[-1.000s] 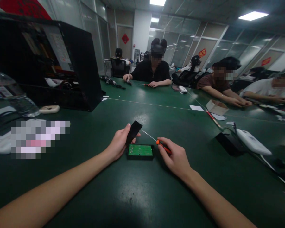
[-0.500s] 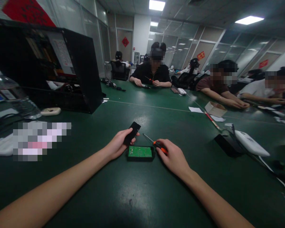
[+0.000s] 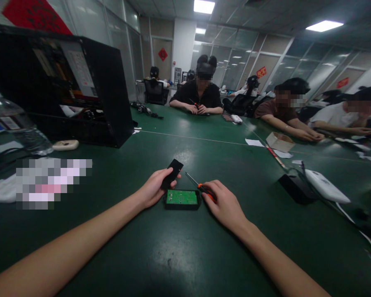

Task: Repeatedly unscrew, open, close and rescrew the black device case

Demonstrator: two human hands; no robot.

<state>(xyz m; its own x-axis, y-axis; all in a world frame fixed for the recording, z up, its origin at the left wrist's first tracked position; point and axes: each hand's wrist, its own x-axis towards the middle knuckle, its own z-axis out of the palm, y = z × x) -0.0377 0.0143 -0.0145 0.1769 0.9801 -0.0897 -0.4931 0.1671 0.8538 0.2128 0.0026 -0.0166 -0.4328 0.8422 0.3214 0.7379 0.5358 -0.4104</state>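
Note:
A small black case (image 3: 183,204) with a green circuit board (image 3: 182,196) inside lies on the green table (image 3: 179,247) between my hands. My left hand (image 3: 153,188) is closed around a flat black cover (image 3: 172,173), held tilted just above the case's left end. My right hand (image 3: 224,204) grips an orange-handled screwdriver (image 3: 204,189) at the case's right end; its thin metal shaft points up and to the left, away from the board.
A large black open computer case (image 3: 80,82) stands at the left, with a water bottle (image 3: 15,123) in front of it. At the right lie a black box (image 3: 295,187), a white device (image 3: 326,185) and cables. Several people sit working along the far side.
Both hands have sunk lower toward the case. The screwdriver has come closer to the board's right end, and the black cover has dropped a little.

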